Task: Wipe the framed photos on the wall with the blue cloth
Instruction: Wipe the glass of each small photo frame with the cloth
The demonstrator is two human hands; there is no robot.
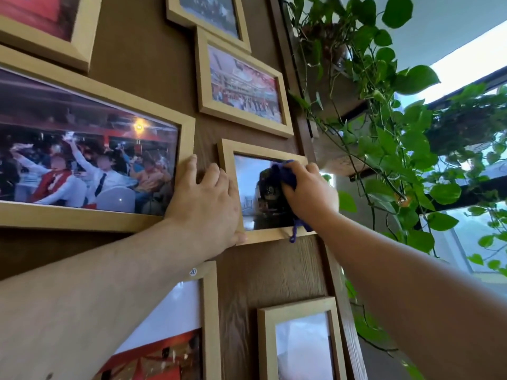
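A small light-wood framed photo (227, 157) hangs at the middle of the brown wood wall. My right hand (310, 190) presses a dark blue cloth (285, 174) against the right side of its glass; a loose end of the cloth dangles over the bottom rail. My left hand (208, 201) lies flat with fingers spread over the frame's left rail and the wall, thumb under the bottom left corner. A large framed crowd photo (90, 165) hangs just left of that hand.
More light-wood frames hang around: one above (241, 83), two at the top (208, 12) (41, 23), two below (301, 341) (186, 325). Trailing green vines (389, 138) on a shelf hang close to the right of the wall edge, before a window.
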